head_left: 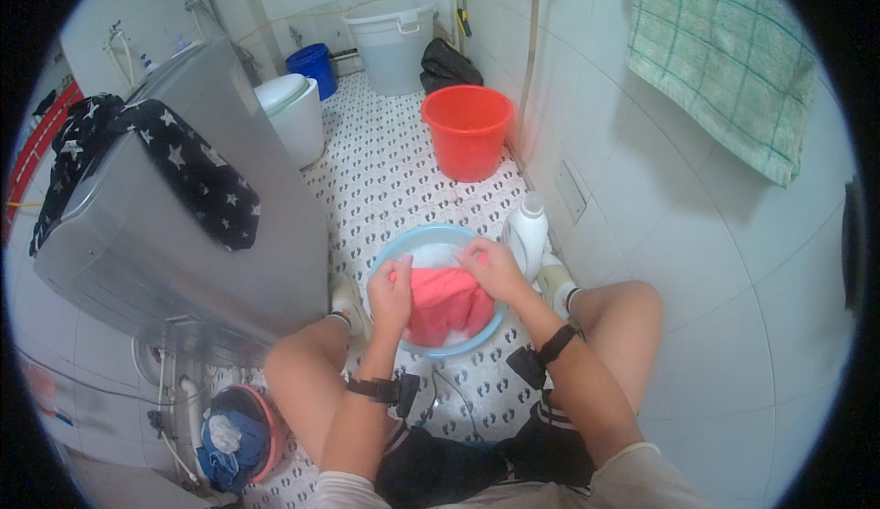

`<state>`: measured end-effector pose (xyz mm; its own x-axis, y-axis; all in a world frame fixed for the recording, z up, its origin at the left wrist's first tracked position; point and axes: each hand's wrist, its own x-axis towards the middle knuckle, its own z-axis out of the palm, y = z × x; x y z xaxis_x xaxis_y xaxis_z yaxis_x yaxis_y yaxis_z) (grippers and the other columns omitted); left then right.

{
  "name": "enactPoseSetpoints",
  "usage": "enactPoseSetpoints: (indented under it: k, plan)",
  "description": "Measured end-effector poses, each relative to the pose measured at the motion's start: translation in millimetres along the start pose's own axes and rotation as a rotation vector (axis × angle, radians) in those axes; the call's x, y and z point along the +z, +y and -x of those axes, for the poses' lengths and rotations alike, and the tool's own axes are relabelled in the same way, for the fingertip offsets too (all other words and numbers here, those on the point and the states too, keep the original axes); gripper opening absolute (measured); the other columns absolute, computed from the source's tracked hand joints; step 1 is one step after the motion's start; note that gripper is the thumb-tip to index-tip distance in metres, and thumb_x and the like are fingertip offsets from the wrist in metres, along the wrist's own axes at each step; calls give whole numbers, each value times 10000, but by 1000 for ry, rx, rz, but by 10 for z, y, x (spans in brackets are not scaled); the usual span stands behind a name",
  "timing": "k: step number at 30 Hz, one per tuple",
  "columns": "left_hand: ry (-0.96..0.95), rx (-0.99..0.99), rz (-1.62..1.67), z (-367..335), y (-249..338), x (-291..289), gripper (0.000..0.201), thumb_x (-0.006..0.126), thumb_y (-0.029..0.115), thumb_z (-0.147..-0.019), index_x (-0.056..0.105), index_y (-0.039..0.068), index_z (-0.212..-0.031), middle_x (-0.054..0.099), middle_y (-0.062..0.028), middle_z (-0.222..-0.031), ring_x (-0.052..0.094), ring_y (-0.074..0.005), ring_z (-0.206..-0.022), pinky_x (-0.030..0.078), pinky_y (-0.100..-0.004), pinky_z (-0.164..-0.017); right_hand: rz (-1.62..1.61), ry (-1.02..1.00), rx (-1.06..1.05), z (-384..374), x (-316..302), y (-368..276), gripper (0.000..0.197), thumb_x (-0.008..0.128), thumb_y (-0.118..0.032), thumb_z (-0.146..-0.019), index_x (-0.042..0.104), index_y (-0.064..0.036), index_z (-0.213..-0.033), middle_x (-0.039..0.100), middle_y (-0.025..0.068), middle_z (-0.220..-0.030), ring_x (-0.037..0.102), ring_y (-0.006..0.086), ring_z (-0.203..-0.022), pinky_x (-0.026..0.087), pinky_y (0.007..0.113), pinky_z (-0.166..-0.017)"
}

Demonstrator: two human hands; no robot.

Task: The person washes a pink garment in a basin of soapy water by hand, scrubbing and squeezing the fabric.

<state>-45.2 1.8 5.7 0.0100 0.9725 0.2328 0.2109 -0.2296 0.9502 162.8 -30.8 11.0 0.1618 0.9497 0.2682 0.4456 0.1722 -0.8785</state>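
A coral-red cloth garment [446, 306] is stretched between my two hands over a light blue basin [439, 353]. My left hand [390, 291] pinches its upper left edge, and my right hand [496, 271] pinches the upper right edge. The lower part of the cloth hangs into the basin, where whitish suds [434, 254] show behind it and near the front. What kind of garment it is cannot be made out. A white plastic bottle [527, 236] with a handle stands just right of the basin, close to my right hand.
A red bucket [468, 133] stands beyond the basin, near the tiled wall. Left is a grey washing machine [211, 262] with a star-patterned black cloth [197, 165] draped over it. Farther back are a toilet [295, 124], a blue bucket [313, 71] and a large white tub [392, 55]. A clothes-filled tub [272, 431] sits lower left.
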Motion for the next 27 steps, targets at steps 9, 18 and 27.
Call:
enactPoseSetpoints:
  k: [9,18,27]
  plan:
    - [-396,102,-72,-188,231,32,274,691,221,-922,641,-25,-812,579,-118,-642,528,-136,-633,452,-302,-630,-140,-555,93,9,19,-182,342,752,-333,-848,709,-38,-1015,694,133,-859,652,212,-815,513,333,-747]
    - [-578,138,-97,-217,-76,-97,366,804,231,-835,653,-18,-1056,687,-66,-929,606,-131,-851,512,-306,-797,22,-224,-186,-86,-59,-174,154,660,-140,-879,636,0,-940,632,137,-804,599,232,-749,487,341,-720]
    - [-709,-76,-280,-297,-563,-236,313,757,231,-862,706,-15,-1047,716,-106,-862,652,-178,-788,518,-334,-771,37,-157,-85,-64,-73,-250,116,530,-85,-957,542,-22,-1054,635,126,-842,643,250,-810,493,345,-769]
